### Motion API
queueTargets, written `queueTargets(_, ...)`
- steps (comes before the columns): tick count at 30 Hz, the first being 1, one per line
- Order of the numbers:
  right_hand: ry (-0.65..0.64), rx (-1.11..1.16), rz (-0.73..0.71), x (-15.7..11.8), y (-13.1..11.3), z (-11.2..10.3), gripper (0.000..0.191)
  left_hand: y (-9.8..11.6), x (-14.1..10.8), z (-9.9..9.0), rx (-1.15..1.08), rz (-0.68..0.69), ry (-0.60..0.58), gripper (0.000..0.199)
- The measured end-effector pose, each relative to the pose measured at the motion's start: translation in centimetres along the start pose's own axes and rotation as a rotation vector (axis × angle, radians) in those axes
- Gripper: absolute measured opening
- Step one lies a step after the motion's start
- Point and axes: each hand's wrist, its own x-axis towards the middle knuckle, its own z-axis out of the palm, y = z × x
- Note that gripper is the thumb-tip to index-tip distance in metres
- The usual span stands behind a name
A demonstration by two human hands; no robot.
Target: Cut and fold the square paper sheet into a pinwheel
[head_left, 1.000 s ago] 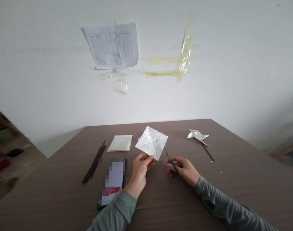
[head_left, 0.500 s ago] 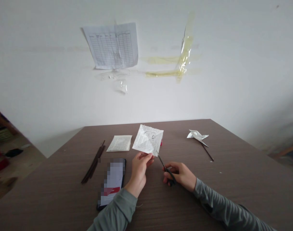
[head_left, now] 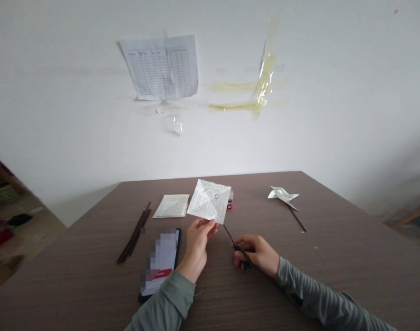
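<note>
plain indoor workspace, exact kind unclear, 1 brown table (head_left: 237, 299) against a white wall (head_left: 334, 101), 1 printed grid sheet (head_left: 161, 69), yellowed tape strips (head_left: 233, 107)

Just behind the grip of the bare left hand (head_left: 198, 248), the wrist runs into a long grey-green left sleeve (head_left: 166, 301), plain and matt, its cuff (head_left: 182, 282) loose and wide-mouthed, with soft, broad creases farther back from the fingers. Behind the grip of the bare right hand (head_left: 256, 253), a matching long right sleeve (head_left: 320, 294) fits more snugly and gathers into many close, ripple-like wrinkles, paler along their ridges and darker grey in the hollows. On its near edge, a little back from the wrist, sits a small blackish patch (head_left: 297, 299), either a mark or a deep fold; which, I cannot tell.
</note>
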Motion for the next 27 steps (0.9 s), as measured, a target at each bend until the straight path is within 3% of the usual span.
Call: queueTargets(27, 0.013, -0.019, -0.017, -0.11, 0.63, 0.12, 0.06, 0.37, -0.3, 0.17, -0.081, -0.021, 0.008, 0.032)
